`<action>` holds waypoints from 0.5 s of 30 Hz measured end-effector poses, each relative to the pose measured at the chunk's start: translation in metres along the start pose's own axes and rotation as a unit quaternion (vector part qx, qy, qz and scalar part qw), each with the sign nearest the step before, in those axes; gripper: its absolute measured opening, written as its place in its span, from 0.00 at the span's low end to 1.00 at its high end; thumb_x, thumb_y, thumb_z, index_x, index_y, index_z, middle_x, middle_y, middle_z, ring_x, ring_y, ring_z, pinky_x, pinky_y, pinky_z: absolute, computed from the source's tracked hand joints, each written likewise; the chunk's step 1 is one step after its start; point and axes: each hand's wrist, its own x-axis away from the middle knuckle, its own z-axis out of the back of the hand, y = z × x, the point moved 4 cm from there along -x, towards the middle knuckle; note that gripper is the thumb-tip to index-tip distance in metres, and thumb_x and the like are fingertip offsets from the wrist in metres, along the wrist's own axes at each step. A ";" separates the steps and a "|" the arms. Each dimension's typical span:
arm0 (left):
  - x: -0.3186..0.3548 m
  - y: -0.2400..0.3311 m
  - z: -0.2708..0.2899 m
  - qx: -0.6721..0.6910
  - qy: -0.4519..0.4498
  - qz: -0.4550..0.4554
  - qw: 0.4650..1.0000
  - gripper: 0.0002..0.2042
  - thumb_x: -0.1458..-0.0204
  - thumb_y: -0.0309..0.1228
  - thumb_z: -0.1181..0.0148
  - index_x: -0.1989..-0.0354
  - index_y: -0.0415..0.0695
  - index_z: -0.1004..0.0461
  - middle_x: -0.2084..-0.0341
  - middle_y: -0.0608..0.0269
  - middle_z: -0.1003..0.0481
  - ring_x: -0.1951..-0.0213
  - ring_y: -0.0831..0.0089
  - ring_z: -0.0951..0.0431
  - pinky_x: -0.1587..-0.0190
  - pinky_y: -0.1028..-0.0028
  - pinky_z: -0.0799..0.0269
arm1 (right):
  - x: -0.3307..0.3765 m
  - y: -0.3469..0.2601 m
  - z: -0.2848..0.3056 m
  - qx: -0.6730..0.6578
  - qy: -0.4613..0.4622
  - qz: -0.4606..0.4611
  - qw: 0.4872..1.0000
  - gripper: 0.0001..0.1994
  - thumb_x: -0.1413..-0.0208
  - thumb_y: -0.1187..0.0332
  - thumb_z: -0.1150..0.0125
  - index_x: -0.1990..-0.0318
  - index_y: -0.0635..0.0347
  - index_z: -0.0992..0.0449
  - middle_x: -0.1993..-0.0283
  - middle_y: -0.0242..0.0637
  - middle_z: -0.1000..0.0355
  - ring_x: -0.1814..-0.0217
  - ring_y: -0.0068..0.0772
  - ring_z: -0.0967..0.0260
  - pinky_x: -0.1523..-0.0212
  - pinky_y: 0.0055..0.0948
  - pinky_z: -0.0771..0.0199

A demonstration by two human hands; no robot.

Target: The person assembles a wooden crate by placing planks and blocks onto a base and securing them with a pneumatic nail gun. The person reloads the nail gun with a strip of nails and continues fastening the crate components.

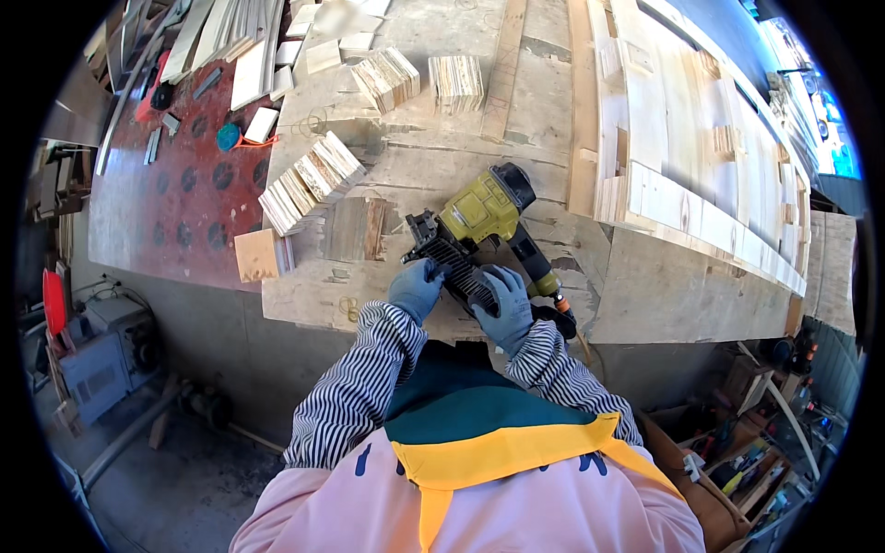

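The person stands at the near edge of a big worn plywood surface (pixel 415 166) with a yellow-green pneumatic nail gun (pixel 484 221) lying on its side right in front of them, its round head pointing away and its long black magazine (pixel 452 267) angled back toward the body. Both gloved hands are on that magazine: the left hand (pixel 415 288) is curled over its near left end, and the right hand (pixel 507 300) is wrapped over the lower stretch where it meets the handle, so each is closed on the tool rather than spread. An orange fitting (pixel 560 302) shows at the handle's tail, just past the right hand. To my eye this is a tending step, not a firing one; the gun is down flat and the grip is on the magazine, which looks like loading or clearing it, though I cannot tell whether the magazine stands open or latched. Whatever comes next would want the left hand steadying the magazine while the right works along it, with the nose kept turned away. Stacks of short cut wood blocks (pixel 309 180) lie off to the left, well apart from the gun, more blocks (pixel 419 81) farther back, and a long pale board panel (pixel 701 194) runs along the right.
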 end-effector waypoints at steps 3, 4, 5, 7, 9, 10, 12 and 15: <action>0.000 -0.013 -0.014 0.180 -0.012 0.082 0.980 0.15 0.46 0.41 0.40 0.66 0.39 0.27 0.77 0.52 0.25 0.72 0.58 0.25 0.66 0.64 0.30 | 0.002 0.001 0.001 -0.033 0.035 0.032 0.998 0.29 0.58 0.67 0.32 0.46 0.59 0.32 0.43 0.45 0.36 0.39 0.52 0.42 0.39 0.46 0.40; -0.002 -0.018 -0.022 0.261 -0.033 0.126 0.956 0.14 0.46 0.40 0.40 0.66 0.39 0.26 0.77 0.52 0.25 0.73 0.59 0.25 0.66 0.64 0.30 | 0.002 0.001 0.000 -0.032 0.042 0.023 0.998 0.28 0.59 0.68 0.32 0.46 0.60 0.32 0.43 0.45 0.35 0.39 0.52 0.42 0.39 0.45 0.39; -0.007 -0.030 -0.030 0.244 -0.014 0.103 0.964 0.14 0.46 0.40 0.40 0.66 0.39 0.26 0.77 0.52 0.25 0.73 0.59 0.25 0.66 0.64 0.30 | 0.002 -0.002 0.000 -0.030 0.047 0.014 0.998 0.28 0.59 0.69 0.32 0.47 0.60 0.32 0.43 0.45 0.35 0.39 0.52 0.41 0.39 0.45 0.39; -0.019 -0.057 -0.051 0.211 0.029 0.054 0.976 0.13 0.46 0.38 0.40 0.66 0.38 0.26 0.77 0.53 0.24 0.74 0.60 0.25 0.67 0.64 0.30 | -0.001 0.000 0.000 -0.042 0.032 -0.031 0.998 0.27 0.59 0.69 0.33 0.47 0.61 0.31 0.44 0.45 0.35 0.39 0.51 0.41 0.39 0.43 0.38; -0.012 -0.022 -0.026 0.110 0.002 0.042 0.993 0.13 0.45 0.38 0.41 0.64 0.38 0.26 0.77 0.53 0.24 0.72 0.60 0.24 0.66 0.64 0.30 | -0.005 0.011 -0.002 -0.075 0.000 -0.122 0.990 0.27 0.59 0.70 0.33 0.47 0.61 0.32 0.44 0.46 0.35 0.39 0.51 0.41 0.39 0.42 0.38; -0.009 -0.008 -0.013 0.061 -0.007 0.037 0.997 0.13 0.45 0.38 0.41 0.63 0.38 0.26 0.77 0.53 0.24 0.72 0.60 0.24 0.65 0.65 0.30 | -0.010 0.011 -0.002 -0.074 -0.016 -0.135 0.988 0.28 0.58 0.69 0.33 0.46 0.60 0.32 0.43 0.46 0.35 0.39 0.50 0.40 0.38 0.40 0.38; -0.011 -0.008 -0.011 0.050 -0.034 0.063 0.996 0.15 0.45 0.41 0.43 0.60 0.40 0.27 0.69 0.53 0.22 0.65 0.57 0.23 0.60 0.62 0.30 | -0.019 0.005 0.001 -0.043 -0.060 -0.138 0.988 0.29 0.58 0.68 0.34 0.45 0.60 0.32 0.42 0.46 0.36 0.40 0.51 0.40 0.38 0.41 0.39; 0.000 -0.010 -0.009 0.067 0.021 0.083 0.994 0.15 0.46 0.41 0.42 0.58 0.42 0.27 0.67 0.54 0.23 0.63 0.57 0.23 0.59 0.62 0.29 | -0.019 0.008 -0.001 -0.048 -0.080 -0.131 0.987 0.30 0.57 0.66 0.34 0.43 0.60 0.33 0.41 0.48 0.37 0.39 0.52 0.40 0.36 0.40 0.41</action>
